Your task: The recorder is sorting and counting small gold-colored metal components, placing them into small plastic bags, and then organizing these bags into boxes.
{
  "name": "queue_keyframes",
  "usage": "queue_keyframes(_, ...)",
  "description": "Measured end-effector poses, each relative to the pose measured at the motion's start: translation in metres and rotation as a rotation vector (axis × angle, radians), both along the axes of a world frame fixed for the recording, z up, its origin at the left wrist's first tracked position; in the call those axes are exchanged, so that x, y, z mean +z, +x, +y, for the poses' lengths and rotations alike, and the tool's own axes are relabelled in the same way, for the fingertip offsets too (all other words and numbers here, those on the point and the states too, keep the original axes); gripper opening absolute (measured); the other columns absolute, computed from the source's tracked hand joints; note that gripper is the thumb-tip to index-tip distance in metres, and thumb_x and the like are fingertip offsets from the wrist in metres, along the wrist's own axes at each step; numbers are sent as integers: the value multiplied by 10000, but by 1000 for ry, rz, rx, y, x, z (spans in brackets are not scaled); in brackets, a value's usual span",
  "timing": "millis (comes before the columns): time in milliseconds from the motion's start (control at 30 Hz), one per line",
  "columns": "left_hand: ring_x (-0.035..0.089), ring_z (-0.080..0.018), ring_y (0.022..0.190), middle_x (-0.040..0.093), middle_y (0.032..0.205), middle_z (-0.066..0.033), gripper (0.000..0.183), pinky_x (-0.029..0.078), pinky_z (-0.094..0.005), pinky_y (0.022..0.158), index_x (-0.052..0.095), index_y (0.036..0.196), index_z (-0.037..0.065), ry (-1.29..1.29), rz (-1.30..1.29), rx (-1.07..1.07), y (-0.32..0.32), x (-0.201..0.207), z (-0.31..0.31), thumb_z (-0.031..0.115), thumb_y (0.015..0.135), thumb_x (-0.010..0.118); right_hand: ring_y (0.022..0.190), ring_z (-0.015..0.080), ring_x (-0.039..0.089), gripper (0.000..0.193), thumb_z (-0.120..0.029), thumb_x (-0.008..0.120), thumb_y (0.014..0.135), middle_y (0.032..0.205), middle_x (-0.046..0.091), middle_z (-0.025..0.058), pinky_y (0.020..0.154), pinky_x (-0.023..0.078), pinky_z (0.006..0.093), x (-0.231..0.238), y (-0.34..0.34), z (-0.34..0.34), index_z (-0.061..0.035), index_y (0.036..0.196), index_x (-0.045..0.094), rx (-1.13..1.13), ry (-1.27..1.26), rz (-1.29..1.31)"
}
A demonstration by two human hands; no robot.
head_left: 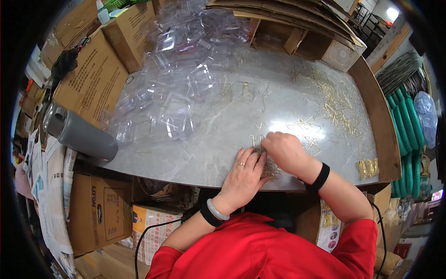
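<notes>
My left hand [245, 171], with a ring on one finger, is closed around a bundle of thin wire hooks [272, 171] near the table's front edge. Some of the bundle shows below my right palm; the rest is covered by the fingers. My right hand [287, 149] is bent over the top of that bundle, its thumb and fingertips pinched on a wire hook [261, 138]. Just beyond the fingertips another S-shaped hook [260, 125] lies on the grey tabletop [218, 153]. Many loose gold-coloured hooks [335, 102] are scattered over the right side.
Clear plastic packs [174, 114] pile up at the left and back. A grey bottle [83, 132] lies tilted at the left edge, beside cardboard boxes [95, 76]. A gold bundle [368, 168] sits by the cardboard side wall [378, 116]. Flattened cardboard [292, 18] is stacked behind.
</notes>
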State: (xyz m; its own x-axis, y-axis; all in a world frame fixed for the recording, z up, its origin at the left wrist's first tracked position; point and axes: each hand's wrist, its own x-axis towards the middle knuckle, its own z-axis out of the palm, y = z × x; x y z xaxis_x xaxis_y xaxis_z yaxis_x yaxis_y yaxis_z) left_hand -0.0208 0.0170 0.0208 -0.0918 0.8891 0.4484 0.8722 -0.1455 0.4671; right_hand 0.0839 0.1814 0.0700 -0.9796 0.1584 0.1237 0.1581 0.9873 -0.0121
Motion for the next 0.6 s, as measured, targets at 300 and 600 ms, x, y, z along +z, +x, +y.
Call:
queue_keyframes(300,472,-377,1266,517,1225,-178,616,362,-509,1151,533,1336,-32,1,15,-21,2,3,1,222,828,771,792,381,681,97,-88,612,862,884,647,201,697,567,466,-22,-52,54,-6,913,602,-284,-95,176)
queue_keyframes(600,484,-380,1237,519,1203,-174,572,381,-510,1128,554,1297,-25,67,-11,-15,0,2,-2,202,820,772,846,396,650,140,-23,600,817,932,638,164,750,538,469,1,-10,13,-40,942,658,-53,-323,66)
